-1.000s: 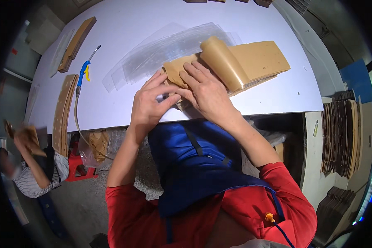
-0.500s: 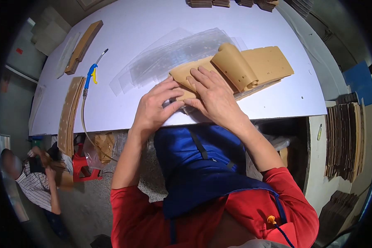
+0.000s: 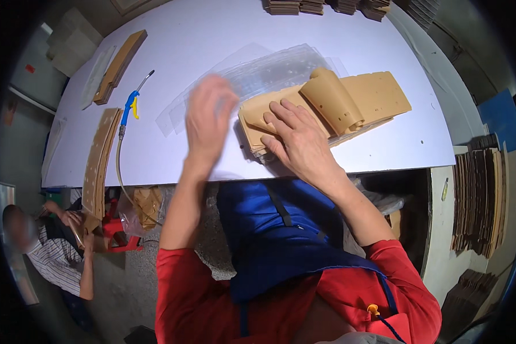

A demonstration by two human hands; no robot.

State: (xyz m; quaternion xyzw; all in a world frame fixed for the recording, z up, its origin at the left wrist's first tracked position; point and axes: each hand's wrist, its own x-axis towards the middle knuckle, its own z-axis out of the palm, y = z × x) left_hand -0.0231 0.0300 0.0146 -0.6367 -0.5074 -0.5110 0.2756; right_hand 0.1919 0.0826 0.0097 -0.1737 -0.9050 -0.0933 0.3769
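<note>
A stack of brown cardboard sheets (image 3: 327, 112) lies on the white counter (image 3: 223, 34), near its front edge, with the top sheet curled back into a loose roll (image 3: 335, 100) at the middle of the stack. The right hand (image 3: 298, 140) lies flat on the left end of the stack, fingers (image 3: 284, 114) spread and pressing down on the cardboard, clamped on nothing. The left hand (image 3: 207, 117) hangs blurred just left of the stack, above the counter, its fingers apart and holding nothing that can be seen.

Behind both hands a layer of clear plastic sheets (image 3: 258, 74) spreads over the counter, partly under the stack. Further left lies a blue and yellow air gun (image 3: 131, 106) with a hose (image 3: 119, 166) that drops over the counter's edge. Beside it a long punched cardboard strip (image 3: 100, 157) overhangs the front edge, and a second bundle of strips (image 3: 119, 67) lies toward the far left corner. Small cardboard stacks (image 3: 327, 6) line the far edge. More cardboard (image 3: 479, 200) stands stacked to the right of the counter. Another person (image 3: 57, 252) sits low at the left, hands on a piece of cardboard.
</note>
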